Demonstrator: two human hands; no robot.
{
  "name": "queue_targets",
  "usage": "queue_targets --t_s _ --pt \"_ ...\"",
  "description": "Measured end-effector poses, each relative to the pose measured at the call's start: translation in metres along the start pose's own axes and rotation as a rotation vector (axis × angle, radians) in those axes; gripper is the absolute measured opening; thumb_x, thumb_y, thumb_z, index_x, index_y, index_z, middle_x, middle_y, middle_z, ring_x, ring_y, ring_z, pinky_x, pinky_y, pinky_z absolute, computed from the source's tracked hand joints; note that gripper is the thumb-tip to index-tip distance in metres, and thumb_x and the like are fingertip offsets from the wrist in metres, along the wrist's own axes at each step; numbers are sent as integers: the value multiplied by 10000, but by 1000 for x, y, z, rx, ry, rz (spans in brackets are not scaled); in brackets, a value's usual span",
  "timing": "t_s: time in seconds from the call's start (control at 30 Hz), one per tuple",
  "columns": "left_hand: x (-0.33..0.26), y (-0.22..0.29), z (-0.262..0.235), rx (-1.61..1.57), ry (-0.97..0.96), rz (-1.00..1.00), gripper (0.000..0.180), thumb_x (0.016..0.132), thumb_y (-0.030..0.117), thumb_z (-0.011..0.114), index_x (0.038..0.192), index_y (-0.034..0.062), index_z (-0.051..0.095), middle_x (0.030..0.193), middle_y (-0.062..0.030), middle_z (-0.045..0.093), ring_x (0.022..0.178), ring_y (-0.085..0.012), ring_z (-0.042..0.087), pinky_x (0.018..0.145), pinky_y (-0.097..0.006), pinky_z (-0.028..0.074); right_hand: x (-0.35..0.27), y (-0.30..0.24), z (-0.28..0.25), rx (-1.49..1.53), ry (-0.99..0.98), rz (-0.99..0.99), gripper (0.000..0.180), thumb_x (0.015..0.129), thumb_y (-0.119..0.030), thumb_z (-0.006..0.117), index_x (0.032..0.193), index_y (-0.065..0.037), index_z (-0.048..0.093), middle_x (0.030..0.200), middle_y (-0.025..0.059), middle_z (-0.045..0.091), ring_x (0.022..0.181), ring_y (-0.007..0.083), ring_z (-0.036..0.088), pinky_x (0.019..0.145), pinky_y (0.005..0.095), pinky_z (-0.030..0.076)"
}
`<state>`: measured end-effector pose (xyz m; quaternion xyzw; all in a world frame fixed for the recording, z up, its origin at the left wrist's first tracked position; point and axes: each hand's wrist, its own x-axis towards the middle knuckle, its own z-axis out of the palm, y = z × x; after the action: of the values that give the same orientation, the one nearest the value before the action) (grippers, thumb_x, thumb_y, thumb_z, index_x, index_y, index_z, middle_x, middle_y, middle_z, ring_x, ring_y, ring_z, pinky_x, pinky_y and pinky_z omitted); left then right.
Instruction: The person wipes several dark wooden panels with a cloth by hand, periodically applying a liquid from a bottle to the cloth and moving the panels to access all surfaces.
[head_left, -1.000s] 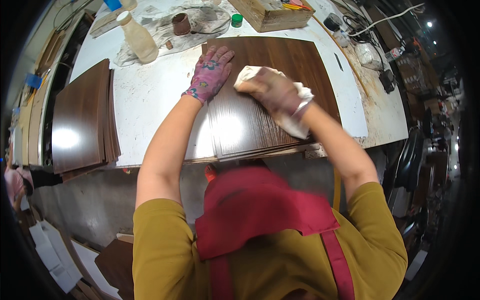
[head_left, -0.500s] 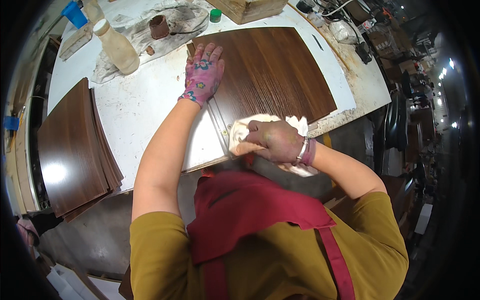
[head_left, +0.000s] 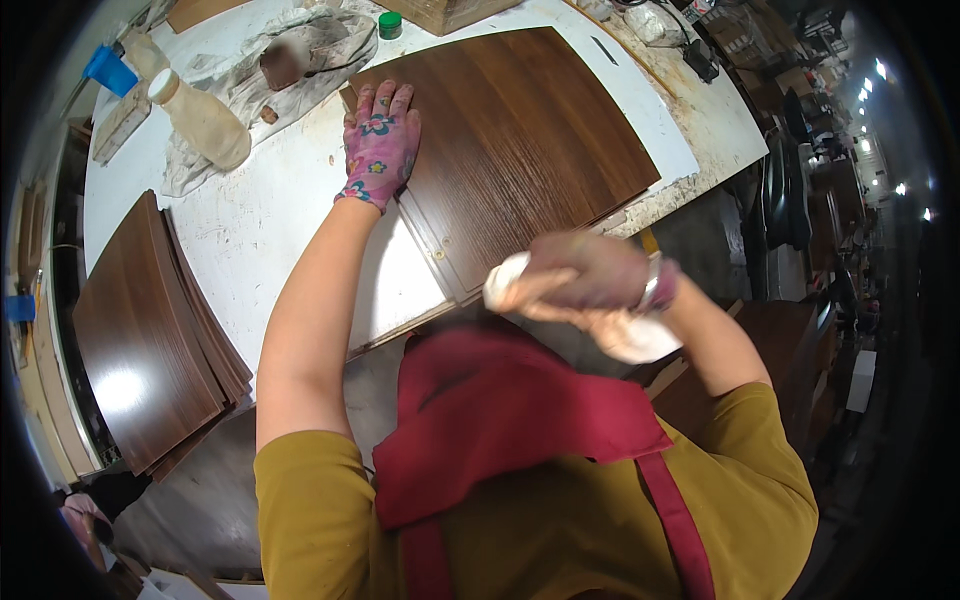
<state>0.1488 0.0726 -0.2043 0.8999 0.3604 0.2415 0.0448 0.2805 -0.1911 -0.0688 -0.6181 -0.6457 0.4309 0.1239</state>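
Note:
A dark brown wood-grain panel lies on the white worktable. My left hand, in a pink flowered glove, rests flat on the panel's left edge with its fingers stretched out. Beyond the panel's near edge, my right hand is blurred by motion. Its stained glove is wrapped round a whitish cloth, which hangs partly below the hand. A strip with small fittings shows along the panel's near left side.
Several similar brown panels are stacked at the table's left. Behind stand a cream bottle, a blue cup, a brown cup on a crumpled cloth, a green-lidded jar and a cardboard box.
My right hand has moved right with the cloth, off the panel's near edge. The view has shifted slightly; my left hand stays on the panel.

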Motion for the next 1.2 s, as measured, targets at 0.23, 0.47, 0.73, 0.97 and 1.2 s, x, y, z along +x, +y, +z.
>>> queue_targets --t_s 0.23,0.47,0.73,0.97,1.2 --pt "-1 -1 -3 15 -36 5 431 997 332 425 1395 175 475 1474 -74 420 1388 -347 345 1095 -526 318 75 -9 -44 72 515 182 295 897 -360 572 1088 -188 717 978 78 644 928 265 636 792 392 496" --pt "-1 -2 -4 29 -7 49 413 991 297 447 1378 157 487 1438 -88 444 1361 -357 370 1077 -505 340 80 6 27 -113 368 -90 318 848 -456 639 961 -172 726 1023 90 672 911 289 674 811 389 527" --pt "5 12 -4 18 -50 68 415 995 281 439 1385 144 477 1440 -103 439 1355 -373 367 1098 -494 322 121 64 17 -438 627 -193 251 905 -479 553 1016 -329 722 1109 68 658 1107 228 608 950 365 465" --pt "7 11 -3 10 -30 102 413 990 291 460 1378 152 493 1443 -93 446 1370 -350 363 1092 -485 321 128 131 -92 219 773 115 366 866 -163 560 1150 -346 701 1058 80 696 965 236 669 795 364 546" --pt "3 -6 0 45 -53 109 420 992 265 466 1394 143 475 1452 -108 431 1366 -380 354 1094 -484 317 72 20 40 -265 361 -50 408 905 -520 533 897 -152 708 970 103 672 942 289 641 748 429 523"
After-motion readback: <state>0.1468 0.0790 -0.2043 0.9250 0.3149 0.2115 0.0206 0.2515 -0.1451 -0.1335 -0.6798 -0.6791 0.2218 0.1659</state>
